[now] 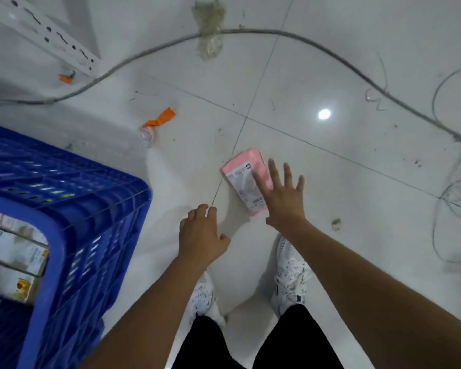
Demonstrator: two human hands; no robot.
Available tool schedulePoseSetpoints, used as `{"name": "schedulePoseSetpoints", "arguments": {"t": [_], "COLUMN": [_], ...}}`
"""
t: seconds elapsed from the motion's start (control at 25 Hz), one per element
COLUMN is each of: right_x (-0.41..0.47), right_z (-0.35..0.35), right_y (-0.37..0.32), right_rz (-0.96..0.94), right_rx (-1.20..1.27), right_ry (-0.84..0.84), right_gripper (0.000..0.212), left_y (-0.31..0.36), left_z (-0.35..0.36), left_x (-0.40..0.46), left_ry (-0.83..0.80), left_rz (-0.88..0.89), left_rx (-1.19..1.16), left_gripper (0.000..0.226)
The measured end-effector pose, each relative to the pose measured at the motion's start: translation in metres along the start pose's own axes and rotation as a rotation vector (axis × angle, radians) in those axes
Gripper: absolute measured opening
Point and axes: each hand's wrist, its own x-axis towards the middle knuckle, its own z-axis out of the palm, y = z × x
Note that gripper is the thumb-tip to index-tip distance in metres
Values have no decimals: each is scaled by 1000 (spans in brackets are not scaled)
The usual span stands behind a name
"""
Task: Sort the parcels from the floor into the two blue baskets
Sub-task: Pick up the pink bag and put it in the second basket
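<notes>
Grey cable (290,33) across tiles — orange scrap (163,118) nearby.

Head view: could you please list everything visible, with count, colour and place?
parcel: one, pink, floor centre
basket: one, blue, left, boxes inside
cable: one, grey, across floor
wires: tangle, grey, right edge
tape scrap: one, orange, left of centre
shelf post: one, white, top left
shoes: two, white, bottom
left hand: one, loosely curled, empty
right hand: one, spread, at the parcel
</notes>
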Motion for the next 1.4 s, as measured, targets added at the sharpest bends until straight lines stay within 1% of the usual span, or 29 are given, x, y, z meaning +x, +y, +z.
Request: {"name": "schedulePoseSetpoints", "arguments": {"t": [0.04, 0.08, 0.16, 0.2, 0.28, 0.32, 0.36, 0.44, 0.48, 0.56, 0.64, 0.72, 0.84, 0.96, 1.08, 1.16, 1.28, 1.4], "right_x": [17, 33, 55, 56, 33, 12, -10, -48, -67, -93, -105, -119, -149, -183, -215, -236, -257, -276], "right_z": [0, 0, 8, 16, 36, 43, 48, 41, 26, -23, -80, -157, -265, -359, -422, -457, -485, -485], "right_y": [-3, -5, -16, -23, -38, -43, -44, -43, -40, -32, -29, -28, -31, -44, -62, -89, -143, -210], "right_rz": [-102, -170, -233, -258, -290, -285, -290, -270, -251, -172, -146, -129, -166, -219, -276, -355, -450, -540], "right_rx": [-58, -78, -105, -116, -127, -141, -112, -31, -23, -21, -7, 2, -25, -83, -161, -237, -328, -422], "right_ry": [37, 35, -29, -30, 56, 47, 38, -115, -144, -133, -98, -25, 97, 148, 194, 223, 250, 237], "right_gripper": [126, 120, 100, 89, 77, 77, 82, 93, 95, 97, 95, 93, 93, 95, 93, 93, 94, 93], "left_y": [-1, -3, -9, -12, -16, -17, -18, -16, -14, -8, -1, 6, 11, 1, -19, -43, -91, -145], "left_z": [4, 8, 18, 24, 30, 32, 29, 16, 4, -32, -72, -127, -209, -277, -313, -325, -312, -278], "left_x": [7, 14, 23, 24, 14, 6, -5, -29, -43, -70, -95, -126, -178, -235, -287, -333, -389, -438], "left_ry": [13, 32, 55, 56, 36, 23, 5, -14, -12, 13, 58, 137, 293, 412, 506, 532, 499, 487], "left_rz": [19, 36, 43, 44, 45, 37, 28, 4, -2, -9, -18, -22, -72, -187, -272, -373, -508, -632], "left_rx": [17, 23, 6, 3, 18, 28, 36, 34, 31, 33, 25, 6, -52, -150, -280, -303, -312, -392], "left_gripper": [69, 69, 67, 67, 66, 65, 65, 64, 64, 66, 67, 67, 66, 64, 67, 64, 62, 64]}}
